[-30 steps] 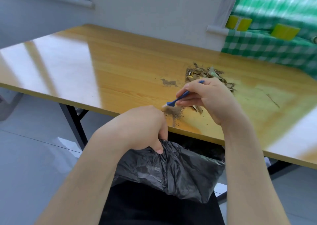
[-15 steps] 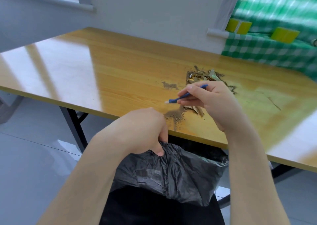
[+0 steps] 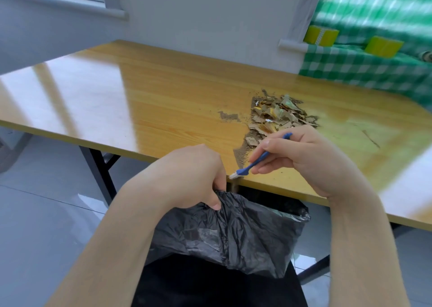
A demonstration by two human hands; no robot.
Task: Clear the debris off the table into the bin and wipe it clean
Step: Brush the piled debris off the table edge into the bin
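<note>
The left hand (image 3: 194,178) is curled knuckles-up, gripping the black bin bag's (image 3: 233,234) rim just below the worktop (image 3: 163,96) edge. The right hand (image 3: 311,161) pinches a small blue brush (image 3: 252,164), bristles at that edge. The debris pile (image 3: 278,117) lies just beyond its fingers.

Mid-frame: table (image 3: 163,91). On it, centre right: debris pile (image 3: 278,115); dust patch (image 3: 228,116) just left of the pile. Below the pile in frame: brush (image 3: 244,170), tip at the table's near edge. Under that edge, lower centre: bin bag (image 3: 233,232). Upper right: two tape rolls (image 3: 321,35) on cloth (image 3: 350,65).
</note>
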